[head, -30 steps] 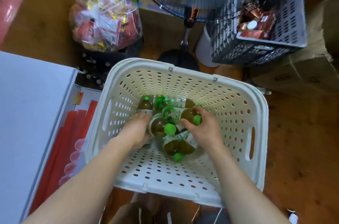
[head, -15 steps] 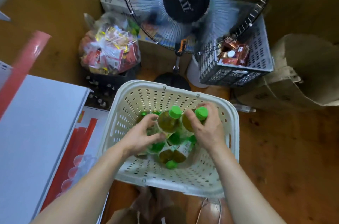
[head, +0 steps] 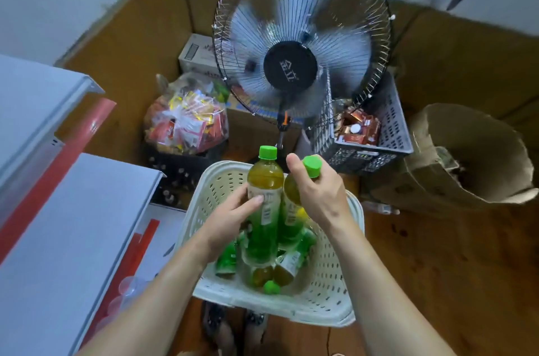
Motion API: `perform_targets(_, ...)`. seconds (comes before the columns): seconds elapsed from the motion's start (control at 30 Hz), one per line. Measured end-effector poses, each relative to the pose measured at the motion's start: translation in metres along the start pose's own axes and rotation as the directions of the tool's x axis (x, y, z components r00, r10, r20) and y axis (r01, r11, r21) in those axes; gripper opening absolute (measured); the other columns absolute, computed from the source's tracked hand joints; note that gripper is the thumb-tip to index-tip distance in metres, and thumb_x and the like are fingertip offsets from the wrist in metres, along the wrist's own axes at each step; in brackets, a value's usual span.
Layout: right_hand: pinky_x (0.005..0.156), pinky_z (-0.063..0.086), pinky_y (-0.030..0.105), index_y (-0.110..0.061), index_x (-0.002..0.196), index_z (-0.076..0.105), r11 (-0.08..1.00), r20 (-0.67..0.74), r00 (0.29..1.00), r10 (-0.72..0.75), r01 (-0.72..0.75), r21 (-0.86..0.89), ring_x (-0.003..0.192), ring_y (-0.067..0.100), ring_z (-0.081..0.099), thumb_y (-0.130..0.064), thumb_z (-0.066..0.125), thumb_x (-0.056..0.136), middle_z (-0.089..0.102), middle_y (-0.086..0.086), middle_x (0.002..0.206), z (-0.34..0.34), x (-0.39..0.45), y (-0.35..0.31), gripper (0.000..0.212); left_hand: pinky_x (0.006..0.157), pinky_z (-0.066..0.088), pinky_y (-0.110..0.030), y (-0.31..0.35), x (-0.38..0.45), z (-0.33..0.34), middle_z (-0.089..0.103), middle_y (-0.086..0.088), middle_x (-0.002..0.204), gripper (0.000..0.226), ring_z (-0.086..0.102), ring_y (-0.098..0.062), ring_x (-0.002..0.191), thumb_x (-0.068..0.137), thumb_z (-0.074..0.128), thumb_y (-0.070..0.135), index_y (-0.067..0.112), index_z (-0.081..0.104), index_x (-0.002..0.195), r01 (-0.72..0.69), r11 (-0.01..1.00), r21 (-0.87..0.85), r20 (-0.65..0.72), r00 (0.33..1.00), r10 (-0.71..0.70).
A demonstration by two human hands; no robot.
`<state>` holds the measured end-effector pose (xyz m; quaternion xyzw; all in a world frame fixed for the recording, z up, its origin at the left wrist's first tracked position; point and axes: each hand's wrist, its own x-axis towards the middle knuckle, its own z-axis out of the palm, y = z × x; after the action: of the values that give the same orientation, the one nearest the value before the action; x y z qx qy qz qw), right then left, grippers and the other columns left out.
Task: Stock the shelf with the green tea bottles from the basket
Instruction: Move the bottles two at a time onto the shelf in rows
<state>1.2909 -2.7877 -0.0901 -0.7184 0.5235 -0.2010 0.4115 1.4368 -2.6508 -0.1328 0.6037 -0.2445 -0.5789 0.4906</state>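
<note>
While each hand's grip [head: 233,218] holds one, both bottles [head: 264,201] stand upright

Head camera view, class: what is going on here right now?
A person is lifting two green tea bottles out of a white basket. The left hand grips one bottle by its body; the right hand holds another bottle near its cap. More bottles lie in the basket.
</note>
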Motion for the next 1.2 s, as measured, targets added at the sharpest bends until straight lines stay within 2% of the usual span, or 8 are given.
perform_targets(0.17, 0.069, 0.047, 0.021, -0.018, 0.086, 0.066, 0.999, -0.013, 1.0, -0.029, 0.029, 0.029, 0.075, 0.006, 0.066, -0.079, 0.057, 0.095, 0.074, -0.001, 0.08, -0.003, -0.005, -0.033, 0.063, 0.088, 0.059, -0.026, 0.024, -0.013, 0.002, 0.079, 0.017, 0.122, 0.039, 0.074, -0.001, 0.111, 0.098, 0.075, 0.045, 0.042, 0.062, 0.134, -0.084, 0.996, 0.026, -0.098, 0.991, 0.086)
perform_targets(0.4, 0.094, 0.051, 0.041, -0.024, 0.095, 0.067, 0.999, 0.046, 0.999, 0.019, -0.02, 0.026, 0.1, 0.022, 0.068, -0.094, 0.036, 0.086, 0.072, -0.002, 0.095, -0.014, -0.011, -0.092, 0.077, 0.074, 0.057, -0.02, 0.06, -0.036, -0.005, 0.078, 0.002, 0.117, 0.05, 0.076, -0.008, 0.104, 0.091, 0.08, 0.05, 0.03, 0.059, 0.132, -0.203, 0.979, 0.022, -0.175, 0.963, 0.203)
perform_targets(0.53, 0.119, 0.044, 0.053, -0.033, 0.116, 0.065, 0.989, 0.181, 0.981, 0.071, -0.093, 0.117, 0.13, 0.026, 0.061, -0.109, 0.026, 0.075, 0.068, 0.003, 0.136, -0.017, -0.012, -0.12, 0.095, 0.095, 0.062, -0.033, 0.077, -0.053, -0.01, 0.079, 0.002, 0.127, 0.052, 0.075, -0.015, 0.118, 0.092, 0.08, 0.049, 0.03, 0.062, 0.137, -0.265, 0.957, -0.115, -0.157, 0.956, 0.246)
perform_targets(0.73, 0.11, 0.049, 0.055, -0.031, 0.111, 0.063, 0.985, 0.336, 0.941, -0.049, -0.009, 0.17, 0.118, 0.024, 0.068, -0.095, 0.045, 0.084, 0.072, 0.0, 0.119, -0.019, -0.029, -0.155, 0.072, 0.117, 0.049, -0.057, 0.077, -0.072, -0.017, 0.077, 0.002, 0.132, 0.068, 0.07, -0.021, 0.129, 0.08, 0.088, 0.066, 0.038, 0.066, 0.138, -0.345, 0.934, -0.087, -0.317, 0.899, 0.303)
perform_targets(0.8, 0.104, 0.054, 0.061, -0.03, 0.116, 0.065, 0.968, 0.432, 0.899, -0.074, -0.039, 0.249, 0.111, 0.026, 0.072, -0.076, 0.06, 0.083, 0.074, 0.005, 0.118, -0.023, -0.031, -0.159, 0.057, 0.116, 0.049, -0.055, 0.081, -0.08, -0.018, 0.078, 0.007, 0.129, 0.063, 0.071, -0.016, 0.126, 0.079, 0.085, 0.068, 0.042, 0.068, 0.134, -0.365, 0.931, -0.025, -0.384, 0.863, 0.328)
perform_targets(0.93, 0.087, 0.059, 0.043, -0.024, 0.112, 0.067, 0.943, 0.492, 0.826, -0.277, 0.134, 0.305, 0.097, 0.024, 0.071, -0.032, 0.066, 0.098, 0.075, 0.011, 0.109, -0.026, -0.037, -0.163, 0.015, 0.115, 0.051, -0.054, 0.093, -0.101, -0.018, 0.074, 0.016, 0.13, 0.056, 0.069, -0.013, 0.127, 0.079, 0.078, 0.073, 0.057, 0.063, 0.13, -0.369, 0.927, 0.066, -0.475, 0.805, 0.354)
perform_targets(1.03, 0.102, 0.059, 0.055, -0.038, 0.111, 0.073, 0.904, 0.494, 0.764, -0.414, 0.282, 0.322, 0.108, 0.022, 0.076, -0.044, 0.07, 0.1, 0.08, -0.002, 0.111, -0.02, -0.044, -0.168, 0.013, 0.115, 0.052, -0.051, 0.097, -0.118, -0.016, 0.071, 0.019, 0.134, 0.075, 0.067, -0.012, 0.128, 0.079, 0.076, 0.071, 0.055, 0.047, 0.146, -0.378, 0.92, 0.102, -0.545, 0.752, 0.37)
perform_targets(1.2, 0.091, 0.061, 0.053, -0.033, 0.112, 0.074, 0.779, 0.426, 0.654, -0.625, 0.492, 0.388, 0.098, 0.017, 0.076, -0.046, 0.072, 0.103, 0.079, -0.008, 0.102, 0.002, -0.066, -0.189, 0.015, 0.11, 0.056, -0.049, 0.094, -0.168, -0.028, 0.07, 0.016, 0.134, 0.075, 0.069, -0.012, 0.125, 0.082, 0.076, 0.07, 0.048, 0.047, 0.148, -0.385, 0.912, 0.142, -0.689, 0.623, 0.37)
